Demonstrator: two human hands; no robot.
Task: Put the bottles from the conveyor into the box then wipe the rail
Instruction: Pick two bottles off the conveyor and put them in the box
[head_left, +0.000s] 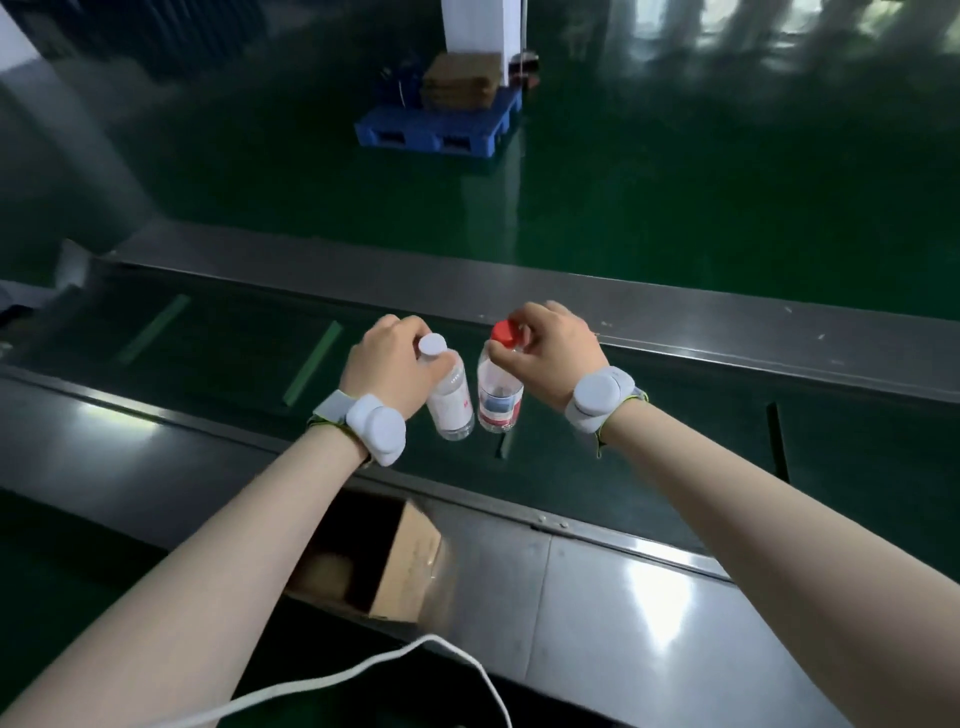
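Note:
My left hand (387, 366) grips a clear bottle with a white cap (451, 400) by its neck, held above the dark green conveyor belt (208, 343). My right hand (550, 353) pinches a clear bottle with a red cap (500, 397) at its cap. The two bottles hang side by side, almost touching. An open cardboard box (395, 566) sits on the floor below the near metal rail (597, 613), partly hidden by my left forearm. The far metal rail (727, 317) runs behind the belt.
Light green strips (314, 364) cross the belt to the left. A white cable (415, 654) loops at the bottom. A blue pallet (441, 124) with cartons stands on the green floor far behind the conveyor.

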